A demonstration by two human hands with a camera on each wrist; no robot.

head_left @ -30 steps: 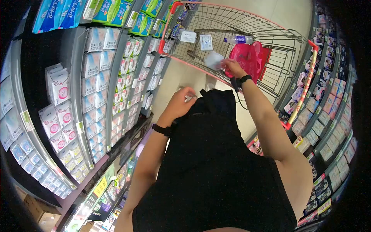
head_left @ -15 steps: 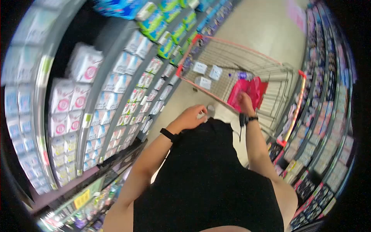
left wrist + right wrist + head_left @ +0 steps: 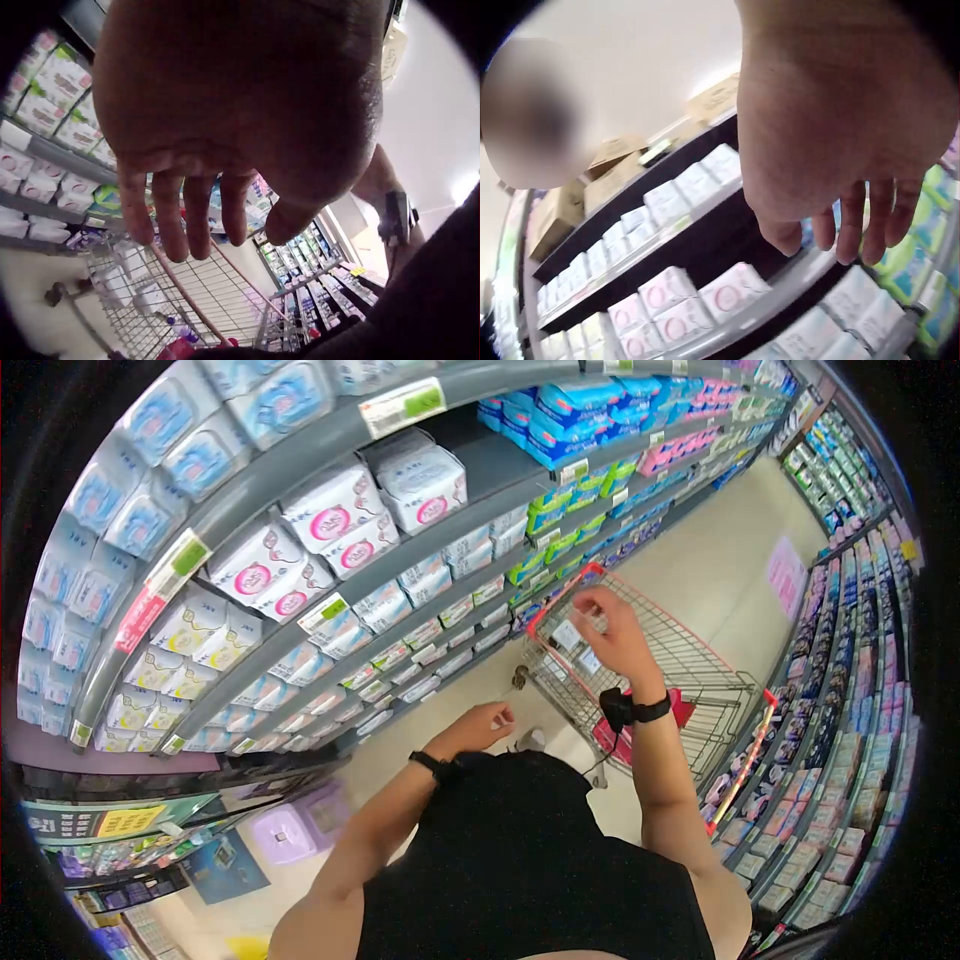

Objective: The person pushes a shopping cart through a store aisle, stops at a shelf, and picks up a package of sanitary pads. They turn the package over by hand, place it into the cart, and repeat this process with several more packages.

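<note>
My right hand (image 3: 612,635) is raised above the shopping cart (image 3: 690,635), its fingers loosely bent around nothing. In the right wrist view its fingers (image 3: 847,232) hang apart in front of the shelves. The left hand (image 3: 472,728) hovers low before my body, relaxed and holding nothing; its fingers (image 3: 196,217) spread downward in the left wrist view. White packs (image 3: 116,285) lie in the cart, partly hidden by the right hand in the head view. A pink-red bag (image 3: 612,742) sits near the cart's handle end, partly covered by the right wrist.
On the left shelf stand white packs with pink circles (image 3: 340,510), blue packs (image 3: 575,420) and green packs (image 3: 550,520). Another stocked shelf (image 3: 800,760) runs along the right. A lilac bin (image 3: 283,833) stands on the floor at lower left.
My right hand left a white pack in the cart, then rose up and away from the cart. The view turned toward the left shelf. The left hand stayed low.
</note>
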